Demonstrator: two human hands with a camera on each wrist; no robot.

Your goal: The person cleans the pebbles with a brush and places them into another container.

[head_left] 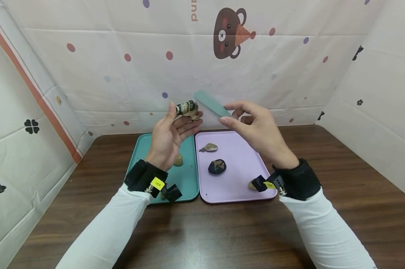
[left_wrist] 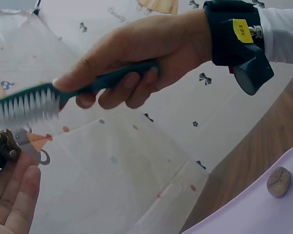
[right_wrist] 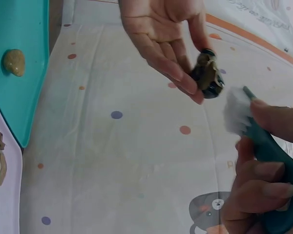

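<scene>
Above the trays, my left hand [head_left: 167,140] pinches a dark, cream-banded, stone-like piece [head_left: 187,108] between thumb and fingers. Its brownish, uneven side shows in the right wrist view. A teal brush [left_wrist: 107,80] with white bristles is gripped by its handle in my right hand [head_left: 257,127]. In the head view the flat back of the brush head faces up. The bristles [right_wrist: 237,112] are just beside the dark piece, with a small gap between them in the right wrist view.
A teal tray [head_left: 190,186] on the left holds a yellowish stone [head_left: 178,160], partly behind my left wrist. The lilac tray [head_left: 237,149] beside it carries a dark patterned stone [head_left: 217,166], a small pale pendant-like piece [head_left: 210,147] and a brown stone [left_wrist: 279,182]. A patterned sheet [head_left: 138,74] stands behind.
</scene>
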